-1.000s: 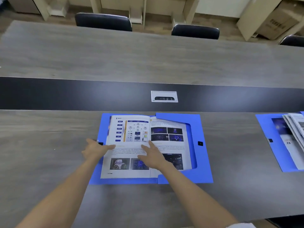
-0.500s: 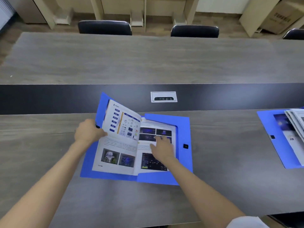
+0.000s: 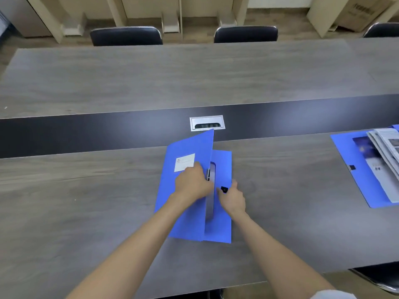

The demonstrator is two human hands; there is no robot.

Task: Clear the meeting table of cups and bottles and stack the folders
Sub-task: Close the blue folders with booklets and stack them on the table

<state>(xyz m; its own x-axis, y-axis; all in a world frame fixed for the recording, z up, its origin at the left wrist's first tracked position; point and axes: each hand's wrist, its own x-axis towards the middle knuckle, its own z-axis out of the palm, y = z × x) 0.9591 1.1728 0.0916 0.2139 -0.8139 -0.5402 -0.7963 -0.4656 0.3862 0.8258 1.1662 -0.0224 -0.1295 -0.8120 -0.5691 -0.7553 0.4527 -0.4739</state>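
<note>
A blue folder point(image 3: 185, 216) lies on the grey meeting table point(image 3: 86, 201) in front of me, its cover with a white label folded over almost shut. My left hand point(image 3: 193, 183) presses the cover at its free edge. My right hand point(image 3: 232, 198) rests on the folder's right flap beside a black clasp point(image 3: 224, 189). Only a thin edge of the booklet point(image 3: 210, 197) inside shows between cover and flap. A second blue folder point(image 3: 358, 169) lies open at the right edge with papers point(image 3: 386, 154) on it. No cups or bottles are in view.
A dark strip point(image 3: 86, 130) runs along the table's middle with a silver cable box point(image 3: 207, 123) just beyond the folder. Black chairs point(image 3: 126, 35) stand at the far side; another chair point(image 3: 380, 277) sits at the near right. Cardboard boxes point(image 3: 362, 11) stand at the back right.
My left hand has swung the folder's left cover and the booklet page over to the right, nearly closing the folder. My right hand slid off the page onto the right flap.
</note>
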